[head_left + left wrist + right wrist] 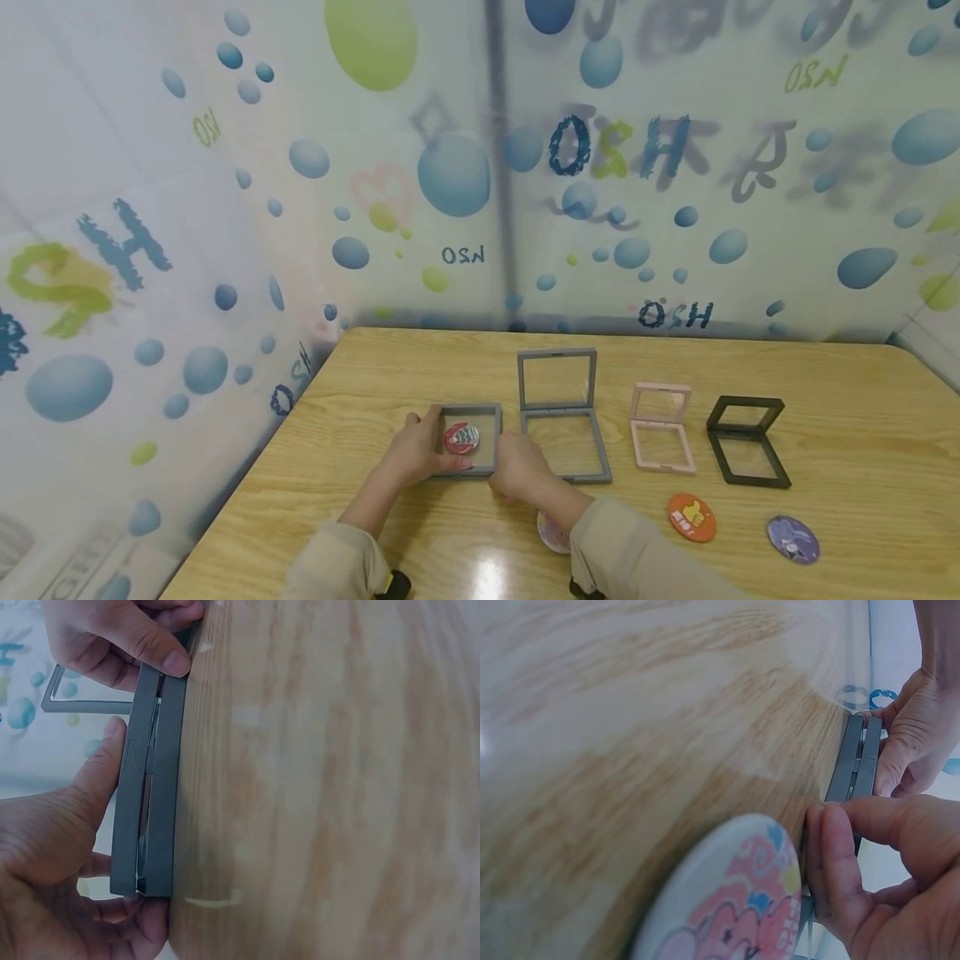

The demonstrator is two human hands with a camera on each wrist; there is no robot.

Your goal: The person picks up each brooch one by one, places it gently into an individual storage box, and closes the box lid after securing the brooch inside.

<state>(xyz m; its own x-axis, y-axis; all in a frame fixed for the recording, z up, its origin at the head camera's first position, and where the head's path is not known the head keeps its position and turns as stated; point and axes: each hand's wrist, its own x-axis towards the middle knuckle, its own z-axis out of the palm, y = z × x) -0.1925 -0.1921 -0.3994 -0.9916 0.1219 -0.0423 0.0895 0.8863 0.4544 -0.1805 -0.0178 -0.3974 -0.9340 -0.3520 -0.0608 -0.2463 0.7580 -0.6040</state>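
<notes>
A grey square display frame (498, 433) with clear film lies folded on the table, a red-and-white round badge (461, 437) visible inside it. Along its front edge, a narrow gap runs between the two halves in the left wrist view. My left hand (414, 450) grips the frame's left side, thumb over the front rim and fingers around the side. My right hand (521, 467) holds the front right corner between thumb and curled fingers. Under the right forearm, a pink-and-white round badge (735, 900) is partly covered in the head view.
To the right stand a second grey frame (602, 450), a small pink frame (663, 468) and a black frame (780, 471), all with lids raised. An orange badge (692, 517) and a purple badge (792, 539) lie nearer me. A patterned curtain (465, 292) hangs behind the table.
</notes>
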